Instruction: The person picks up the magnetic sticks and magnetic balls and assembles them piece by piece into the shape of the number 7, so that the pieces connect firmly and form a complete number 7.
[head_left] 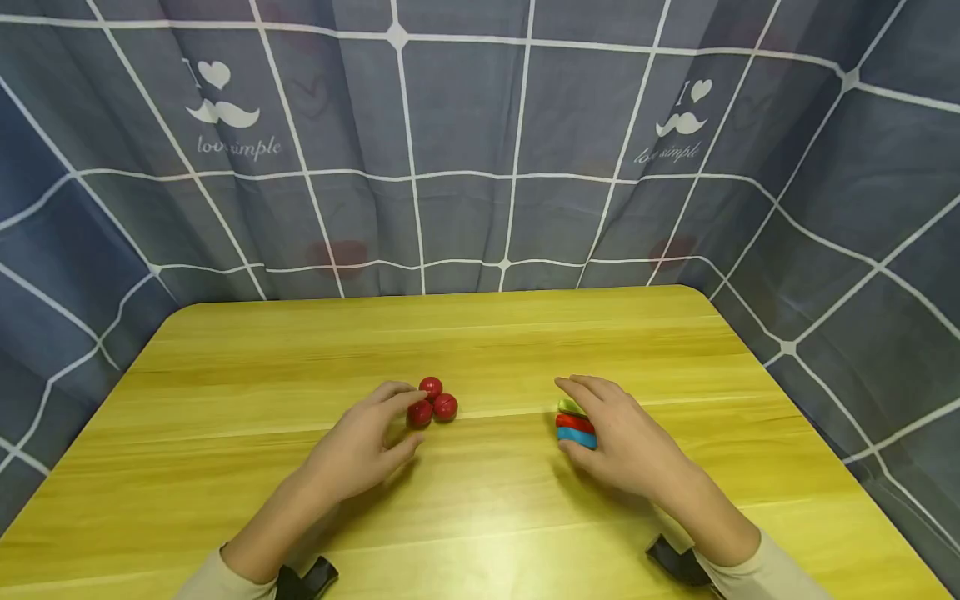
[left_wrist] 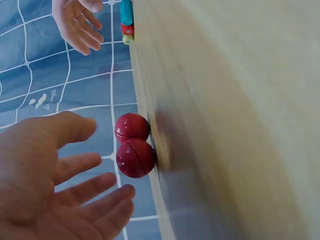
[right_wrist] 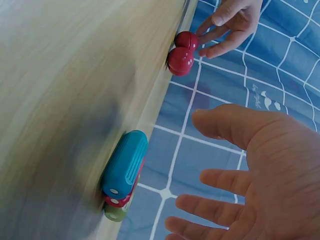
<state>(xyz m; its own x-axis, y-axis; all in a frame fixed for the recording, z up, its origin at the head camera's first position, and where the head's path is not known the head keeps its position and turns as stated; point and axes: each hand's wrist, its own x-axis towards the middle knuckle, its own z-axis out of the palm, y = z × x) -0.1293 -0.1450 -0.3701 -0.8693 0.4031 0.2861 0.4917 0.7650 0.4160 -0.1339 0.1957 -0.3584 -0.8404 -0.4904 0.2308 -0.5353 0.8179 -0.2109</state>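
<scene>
Three small red balls (head_left: 432,403) sit bunched together on the yellow wooden table (head_left: 480,333). My left hand (head_left: 412,419) curves round their near left side with relaxed fingers, holding nothing. In the left wrist view a gap shows between this hand (left_wrist: 107,160) and the two balls visible there (left_wrist: 134,145). To the right lies a stack of flat pieces (head_left: 576,425), green on top, then red, then blue. My right hand (head_left: 565,415) arches over it, and in the right wrist view its spread fingers (right_wrist: 220,180) stay clear of the stack (right_wrist: 124,170).
A grey-blue curtain with a white grid (head_left: 480,150) hangs around the back and both sides of the table. The far table edge (head_left: 450,293) has rounded corners. Black wrist straps (head_left: 307,577) show at the bottom of the head view.
</scene>
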